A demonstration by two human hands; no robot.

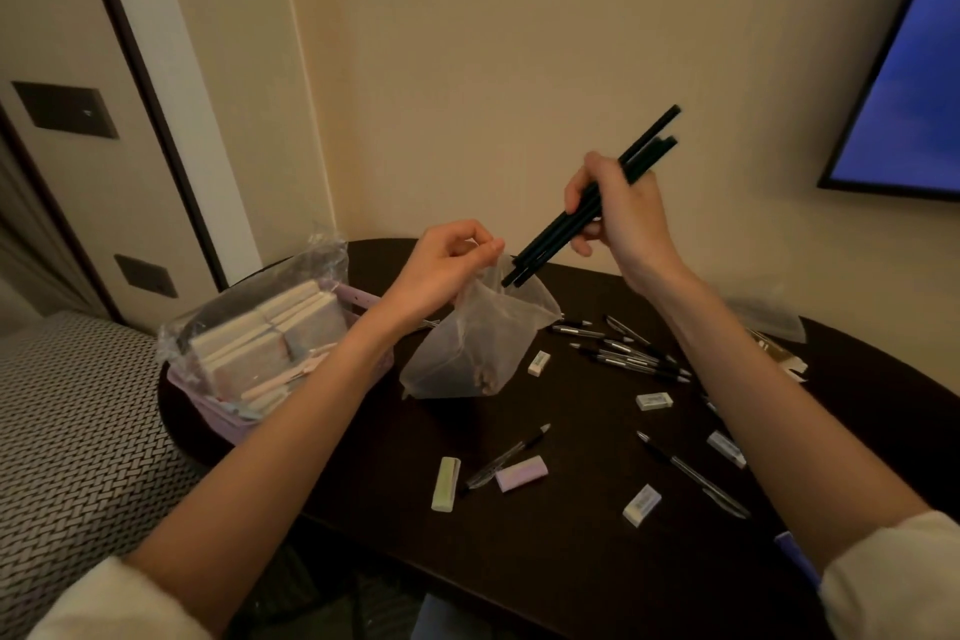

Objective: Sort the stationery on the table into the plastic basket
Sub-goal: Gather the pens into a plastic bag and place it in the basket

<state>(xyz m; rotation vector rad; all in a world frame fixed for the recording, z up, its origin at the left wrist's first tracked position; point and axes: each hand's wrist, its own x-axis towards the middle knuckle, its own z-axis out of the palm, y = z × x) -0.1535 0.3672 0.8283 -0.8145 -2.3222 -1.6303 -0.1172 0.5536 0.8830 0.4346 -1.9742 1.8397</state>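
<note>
the right hand (623, 218) holds a bundle of black pencils (592, 203), fingers and thumb curled around the middle of them. the bundle is tilted, its upper ends toward the wall, its lower ends just at the mouth of a clear plastic bag (478, 338). the left hand (447, 265) pinches the top edge of this bag between thumb and fingers and holds it up; the bottom of the bag rests on the dark table (571, 561), near the far edge. something small and pale lies inside at the bottom, i cannot tell what.

at the left edge of the table stands the lilac plastic basket (363, 299). in it are flat pale packs (260, 348) under a crinkled clear wrapper (311, 265).

on the table top, right of the bag, a group of black ballpoint pens (623, 353) lies close together. white erasers are scattered: one (538, 362) just beside the bag, one (654, 400) further toward the near edge, one (641, 504) near the front. a green eraser (445, 483) and a pink eraser (521, 473) lie near the front edge, with a clear pen (506, 455) between them. another pen (693, 476) lies more to the right.

on the wall at the right hangs a screen (909, 94), glowing blue.
</note>
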